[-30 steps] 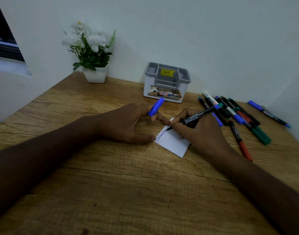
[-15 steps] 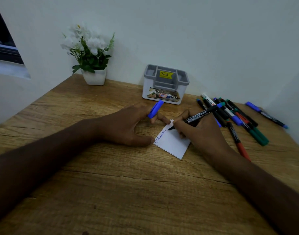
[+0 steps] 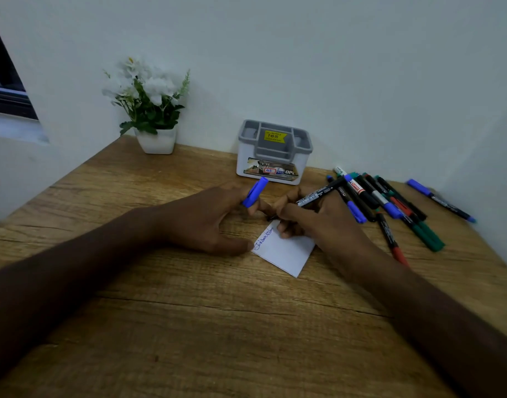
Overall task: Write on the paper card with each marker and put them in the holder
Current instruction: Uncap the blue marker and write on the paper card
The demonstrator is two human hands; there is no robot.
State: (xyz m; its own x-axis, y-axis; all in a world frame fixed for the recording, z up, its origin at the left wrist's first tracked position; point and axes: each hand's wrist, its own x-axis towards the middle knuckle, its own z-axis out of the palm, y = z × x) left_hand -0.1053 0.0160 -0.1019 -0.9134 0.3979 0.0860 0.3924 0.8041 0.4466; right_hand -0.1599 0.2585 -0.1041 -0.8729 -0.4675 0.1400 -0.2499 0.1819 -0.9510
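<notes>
gripping the black marker [image 3: 318, 196], right hand [image 3: 318, 225] over card [image 3: 286, 251]; left hand [image 3: 206, 219] pinches blue cap [image 3: 255, 192]

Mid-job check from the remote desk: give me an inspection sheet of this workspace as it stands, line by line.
Surface: brown wood-grain table, set into a white wall corner.
Job's things: white paper card with blue handwriting along its left edge; black-barrelled marker with its tip at the card's far corner; blue marker cap; grey and white plastic holder, no markers seen in it; pile of capped markers to the right, with one blue-capped marker apart from it.
Clutter: white flowers in a white pot.
Hands: left hand pinches the cap, thumb at the card's edge; right hand grips the marker.
Cables: nothing seen.
Surroundings: dark window at left.
</notes>
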